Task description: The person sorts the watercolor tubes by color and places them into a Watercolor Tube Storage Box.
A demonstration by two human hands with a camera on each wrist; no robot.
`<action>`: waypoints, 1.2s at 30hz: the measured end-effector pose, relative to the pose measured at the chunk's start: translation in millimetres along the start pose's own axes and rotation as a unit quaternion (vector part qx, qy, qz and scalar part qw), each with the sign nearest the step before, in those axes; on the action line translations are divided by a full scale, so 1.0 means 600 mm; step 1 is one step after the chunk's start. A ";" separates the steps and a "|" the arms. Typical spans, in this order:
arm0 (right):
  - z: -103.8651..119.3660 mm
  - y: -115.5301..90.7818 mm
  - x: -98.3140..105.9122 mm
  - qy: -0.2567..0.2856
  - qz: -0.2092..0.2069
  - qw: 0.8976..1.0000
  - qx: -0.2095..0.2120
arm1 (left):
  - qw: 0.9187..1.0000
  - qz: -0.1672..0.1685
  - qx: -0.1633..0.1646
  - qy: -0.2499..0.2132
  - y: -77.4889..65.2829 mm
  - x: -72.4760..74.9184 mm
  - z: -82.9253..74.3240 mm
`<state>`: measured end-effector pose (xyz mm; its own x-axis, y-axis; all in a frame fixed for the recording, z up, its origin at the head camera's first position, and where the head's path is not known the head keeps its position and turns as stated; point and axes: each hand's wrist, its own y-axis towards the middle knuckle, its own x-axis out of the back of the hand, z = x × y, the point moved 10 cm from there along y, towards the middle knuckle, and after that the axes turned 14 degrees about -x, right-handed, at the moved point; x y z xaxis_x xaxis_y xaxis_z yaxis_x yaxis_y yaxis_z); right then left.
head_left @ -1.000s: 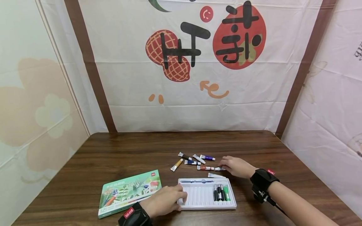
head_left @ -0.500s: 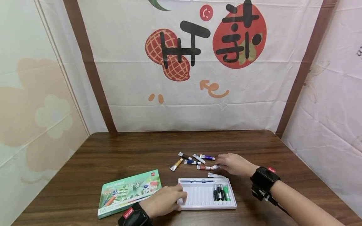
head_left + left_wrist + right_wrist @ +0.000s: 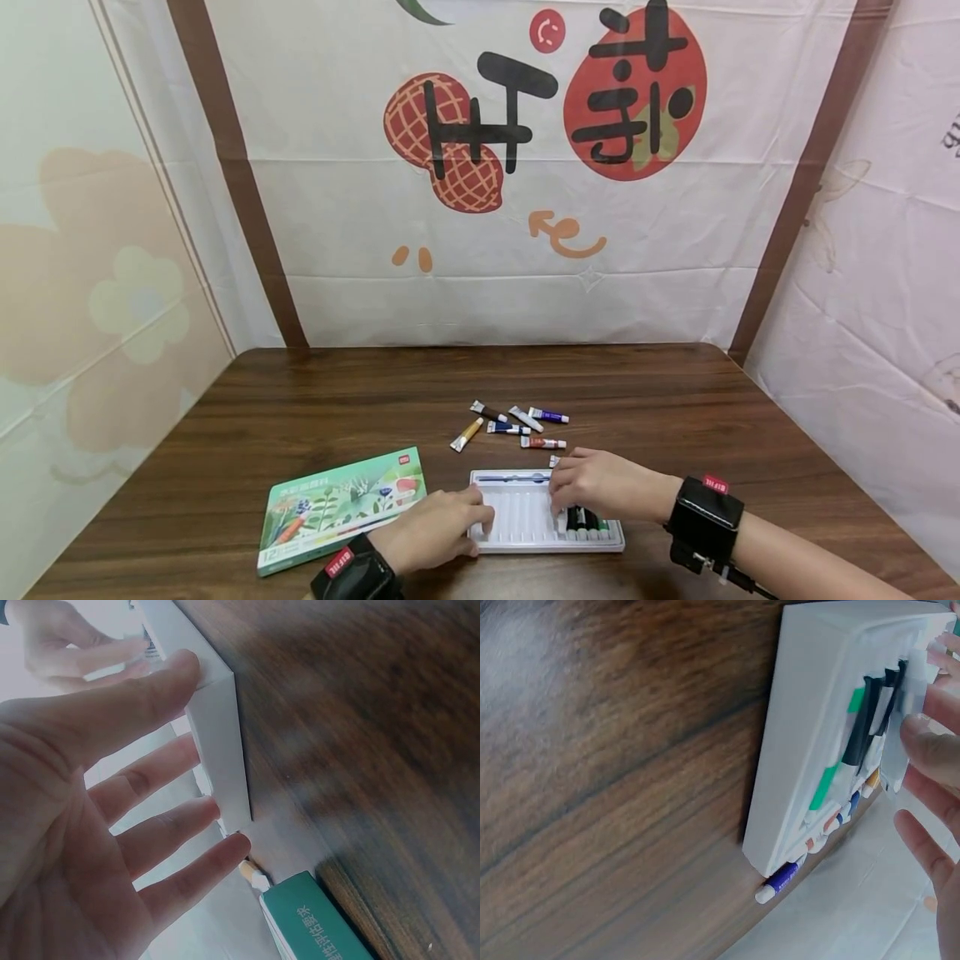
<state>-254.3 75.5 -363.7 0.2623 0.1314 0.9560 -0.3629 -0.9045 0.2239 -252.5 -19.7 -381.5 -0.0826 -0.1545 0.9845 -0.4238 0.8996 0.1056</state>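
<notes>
A white plastic tray (image 3: 517, 547) lies near the front of the table, with a thin paintbrush (image 3: 513, 478) along its far slot. My left hand (image 3: 438, 525) rests at the tray's left end. In the left wrist view its thumb and loosely extended fingers touch the tray wall (image 3: 221, 750). Over the tray's right half, my right hand (image 3: 615, 483) pinches a whitish paint tube (image 3: 894, 761) between thumb and fingers, beside the black paint tubes (image 3: 862, 727) and a green tube (image 3: 825, 787) in the grooves. The right hand partly hides these in the head view.
Behind the tray lie loose paint tubes: yellow (image 3: 467, 435), brown (image 3: 489, 411), dark blue (image 3: 508, 428), whitish (image 3: 526, 419), purple (image 3: 549, 416) and reddish (image 3: 543, 443). Another tube end (image 3: 553, 461) shows behind the right hand. A green paint box (image 3: 341, 504) lies left of the tray.
My right hand has picked up the whitish tube beside the reddish one and brought it toward me, over the tray's grooves. The left hand has stayed at the tray's left end.
</notes>
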 end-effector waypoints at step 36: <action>0.001 -0.004 -0.020 0.169 0.060 0.983 -0.047 | 1.000 -0.009 -0.008 0.000 0.001 0.003 -0.004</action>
<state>-256.2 76.0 -375.7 -0.0933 0.1684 0.9813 -0.4578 -0.8825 0.1079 -250.8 -18.9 -379.3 -0.0750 -0.1716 0.9823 -0.4104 0.9031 0.1265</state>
